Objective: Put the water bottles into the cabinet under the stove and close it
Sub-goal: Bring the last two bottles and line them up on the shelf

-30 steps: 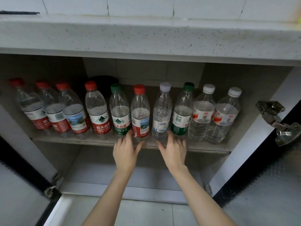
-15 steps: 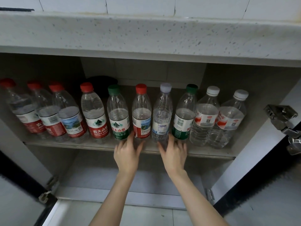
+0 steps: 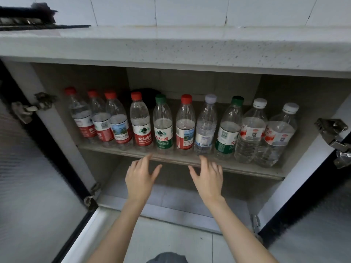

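Several water bottles stand upright in a row on the cabinet shelf (image 3: 247, 168), among them a red-capped one (image 3: 141, 122), a green-capped one (image 3: 163, 124) and a white-capped one (image 3: 276, 137) at the far right. My left hand (image 3: 141, 176) and my right hand (image 3: 208, 177) hover just in front of the shelf's edge, fingers straight and spread, holding nothing and apart from the bottles. Both cabinet doors stand open: the left door (image 3: 32, 186) and the right door (image 3: 319, 215).
A speckled stone counter (image 3: 171, 46) overhangs the cabinet. The stove's black edge (image 3: 28, 19) shows at the top left. Metal hinges (image 3: 334, 133) jut from the right door and from the left one (image 3: 30, 107). The lower compartment (image 3: 171, 200) lies beneath the shelf, tiled floor below.
Both hands have drawn back from the bottles' bases to just below the shelf edge. The view has shifted right and back, showing more of the left door.
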